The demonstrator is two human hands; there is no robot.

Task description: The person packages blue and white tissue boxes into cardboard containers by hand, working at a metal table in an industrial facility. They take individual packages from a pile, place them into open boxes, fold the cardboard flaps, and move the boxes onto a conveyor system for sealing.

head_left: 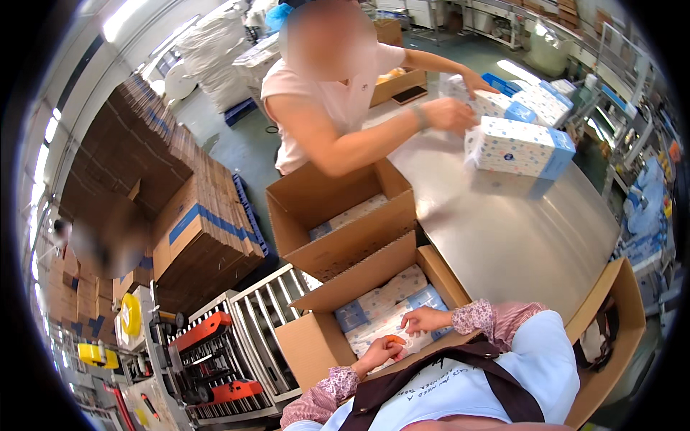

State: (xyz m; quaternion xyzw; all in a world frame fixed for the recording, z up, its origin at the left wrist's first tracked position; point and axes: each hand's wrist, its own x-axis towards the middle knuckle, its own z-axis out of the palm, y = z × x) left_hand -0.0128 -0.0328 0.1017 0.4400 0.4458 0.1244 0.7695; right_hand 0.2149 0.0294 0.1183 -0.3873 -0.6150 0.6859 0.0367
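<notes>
My left hand is over the front of an open carton, its fingers drawn together against a white-and-blue pack of tissues. Whether it pinches the plastic wrap is too small to tell. Just to the right, my right hand hovers at the same pack, fingers bent and apart, with no object visible in it. Several patterned tissue packs lie side by side inside this carton.
Behind stands a second open carton with packs inside. Across from me, a person handles tissue packs on the metal table. A roller conveyor and flattened cartons are left; another carton is right.
</notes>
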